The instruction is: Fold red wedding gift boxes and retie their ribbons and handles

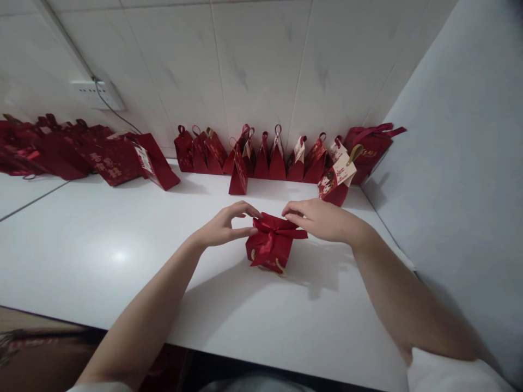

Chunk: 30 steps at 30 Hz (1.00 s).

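Note:
A small red gift box (267, 251) with a red satin ribbon (274, 231) on top stands in the middle of the white table (102, 245). My left hand (226, 226) pinches the ribbon's left side between thumb and fingers. From the right, my right hand (321, 218) reaches in, fingers curled and fingertips pinching the ribbon at the box's top. Both forearms are bare and rest just above the tabletop.
A row of small red gift boxes (261, 155) with loop handles and tags lines the tiled back wall. A pile of flat red paper bags (81, 152) lies at the back left, below a wall socket (96, 93). A larger red bag (370, 146) leans in the right corner.

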Tool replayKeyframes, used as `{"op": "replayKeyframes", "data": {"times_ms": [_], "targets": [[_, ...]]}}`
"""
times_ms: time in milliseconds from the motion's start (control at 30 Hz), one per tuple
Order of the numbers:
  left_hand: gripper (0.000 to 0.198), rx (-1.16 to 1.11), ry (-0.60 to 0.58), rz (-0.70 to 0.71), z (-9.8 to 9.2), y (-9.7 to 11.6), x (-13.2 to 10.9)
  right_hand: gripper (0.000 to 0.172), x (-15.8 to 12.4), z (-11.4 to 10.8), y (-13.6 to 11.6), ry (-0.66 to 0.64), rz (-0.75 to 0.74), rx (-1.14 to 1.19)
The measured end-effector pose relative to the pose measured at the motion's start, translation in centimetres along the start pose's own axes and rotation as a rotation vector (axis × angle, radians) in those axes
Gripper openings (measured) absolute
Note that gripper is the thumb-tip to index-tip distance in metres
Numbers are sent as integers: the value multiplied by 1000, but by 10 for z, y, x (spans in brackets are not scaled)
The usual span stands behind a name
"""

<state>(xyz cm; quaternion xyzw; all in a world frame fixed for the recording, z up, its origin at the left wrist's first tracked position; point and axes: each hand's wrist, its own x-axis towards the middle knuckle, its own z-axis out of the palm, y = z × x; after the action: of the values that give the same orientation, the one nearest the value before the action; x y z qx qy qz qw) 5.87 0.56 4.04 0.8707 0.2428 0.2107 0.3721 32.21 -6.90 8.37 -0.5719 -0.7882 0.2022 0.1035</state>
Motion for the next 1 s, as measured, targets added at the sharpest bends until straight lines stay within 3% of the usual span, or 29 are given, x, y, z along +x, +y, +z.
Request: {"op": "replayKeyframes", "data": {"times_ms": [233,433,533,667,733,867,1000], "targets": [[24,19,95,-16,6,4,3,21,2,-3,5,-44,-96,127],[33,-349,33,-137,7,15,2,19,1,-5,-2,47,-146,199],[34,-437,26,-135,8,15,2,21,0,-7,-2,-19,-132,278],[24,-203,25,-60,8,11,1,28,2,-7,3,-191,-68,293],[21,-96,17,-20,8,9,1,27,4,-6,5,-213,-56,277],[25,-126,4,-33,9,8,2,24,5,-5,5,-187,-116,336],[38,-144,27,-65,8,7,2,24,4,-5,5,-263,-136,389]]}}
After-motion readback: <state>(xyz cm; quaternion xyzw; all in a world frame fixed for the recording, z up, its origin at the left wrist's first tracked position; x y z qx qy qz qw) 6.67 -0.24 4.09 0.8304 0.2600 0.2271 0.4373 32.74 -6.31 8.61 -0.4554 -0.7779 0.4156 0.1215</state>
